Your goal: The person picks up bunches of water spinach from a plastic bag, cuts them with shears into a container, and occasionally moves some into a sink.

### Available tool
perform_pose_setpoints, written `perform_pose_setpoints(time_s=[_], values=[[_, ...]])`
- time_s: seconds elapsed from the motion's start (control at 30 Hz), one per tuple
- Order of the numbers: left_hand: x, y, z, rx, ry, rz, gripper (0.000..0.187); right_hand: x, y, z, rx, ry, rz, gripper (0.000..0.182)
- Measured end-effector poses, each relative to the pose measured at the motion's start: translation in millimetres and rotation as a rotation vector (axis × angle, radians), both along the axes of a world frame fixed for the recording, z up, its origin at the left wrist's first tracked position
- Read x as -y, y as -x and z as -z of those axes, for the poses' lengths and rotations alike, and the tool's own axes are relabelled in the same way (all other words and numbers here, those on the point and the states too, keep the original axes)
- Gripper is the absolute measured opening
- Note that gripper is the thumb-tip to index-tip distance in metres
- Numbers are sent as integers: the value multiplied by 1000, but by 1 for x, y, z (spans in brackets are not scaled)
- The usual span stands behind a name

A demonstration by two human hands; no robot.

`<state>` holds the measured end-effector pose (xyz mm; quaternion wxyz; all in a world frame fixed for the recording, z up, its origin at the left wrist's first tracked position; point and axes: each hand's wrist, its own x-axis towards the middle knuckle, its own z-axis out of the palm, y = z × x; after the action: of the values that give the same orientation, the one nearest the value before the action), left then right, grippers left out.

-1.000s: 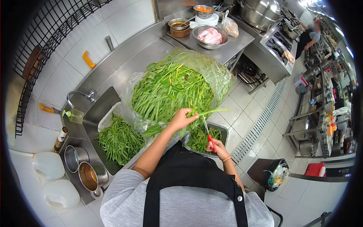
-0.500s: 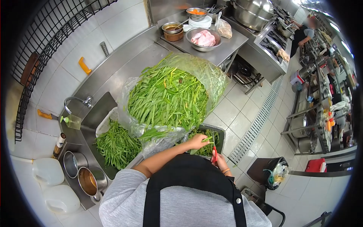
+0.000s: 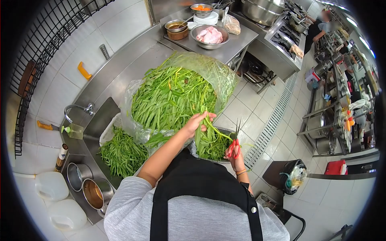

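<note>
My left hand point(image 3: 197, 123) is closed around several long green stems of leafy greens point(image 3: 217, 131) that look like water spinach, stretching toward the right. Red-handled scissors point(image 3: 233, 149) are in my right hand point(image 3: 237, 160), blades pointing up and apart, near the stem ends. Just beyond my left hand, a big heap of the same greens point(image 3: 173, 96) fills an open clear plastic bag point(image 3: 211, 66). Below the held stems, cut greens point(image 3: 211, 148) lie in a dark tub point(image 3: 226, 131), partly hidden by my hands. More greens point(image 3: 122, 152) sit in a white basket point(image 3: 107, 132) in the sink.
A faucet point(image 3: 78, 107), soap bottle point(image 3: 74, 131) and metal pots point(image 3: 95, 193) are at the left. Behind stands a counter with a bowl of raw meat point(image 3: 209, 37). A trash bin point(image 3: 284, 176) is at the right; another person point(image 3: 315, 30) stands by the stoves.
My left hand has moved up and away toward the bagged heap and now holds longer stems. The scissors have risen into fuller view, blades upward, with my right hand slightly farther right.
</note>
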<state>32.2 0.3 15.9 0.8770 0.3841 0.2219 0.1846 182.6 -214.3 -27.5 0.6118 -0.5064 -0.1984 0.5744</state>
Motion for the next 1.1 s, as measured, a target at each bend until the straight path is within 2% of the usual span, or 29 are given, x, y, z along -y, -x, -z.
perform_pose_setpoints(time_s=[0.17,0.23,0.27,0.33,0.37,0.43,0.47,0.53,0.57,0.63,0.7,0.77,0.83,0.9,0.97,1.0,1.07,1.1], values=[[-4,1,-10,23,27,-24,38,-6,0,-16,13,-94,39,49],[2,-2,-17,-125,-137,37,38,-5,-3,-14,38,-101,50,48],[5,-5,-11,-124,-139,35,38,-3,-6,-7,121,-88,33,46],[8,-13,14,-406,-585,141,39,0,-9,1,197,-51,36,42],[3,-14,26,-403,-587,140,39,2,-10,3,200,-53,36,42],[-5,-15,28,-545,-1252,-332,37,6,-10,6,140,10,60,35],[-13,-17,28,-663,-1214,-456,26,8,-10,9,143,5,50,35],[-35,-17,7,-714,-1363,-731,24,7,-7,8,157,17,61,34],[-43,-18,-10,-829,-1309,-746,23,8,-5,8,169,29,68,34],[-68,-18,-19,-854,-1291,-769,24,5,-2,8,183,23,46,33],[-90,-17,-13,-1091,-1313,-628,26,-4,4,3,171,-1,-11,33],[-92,-13,-8,-1044,-1312,-689,26,-14,6,0,170,-34,-50,32],[-74,-2,-13,-871,-1336,-727,24,-26,11,-13,115,18,-193,32],[-54,10,-20,-863,-1303,-686,23,-42,14,-22,124,28,-237,34],[-34,20,-21,-784,-1038,-608,20,-57,17,-25,45,-30,-391,37],[-24,24,-16,-789,-1036,-613,20,-64,20,-21,58,-7,-389,40],[-5,29,-7,-581,-1134,-568,20,-69,22,-23,79,16,-412,40],[5,30,-14,-650,-1120,-473,20,-72,23,-24,99,41,-430,40]])
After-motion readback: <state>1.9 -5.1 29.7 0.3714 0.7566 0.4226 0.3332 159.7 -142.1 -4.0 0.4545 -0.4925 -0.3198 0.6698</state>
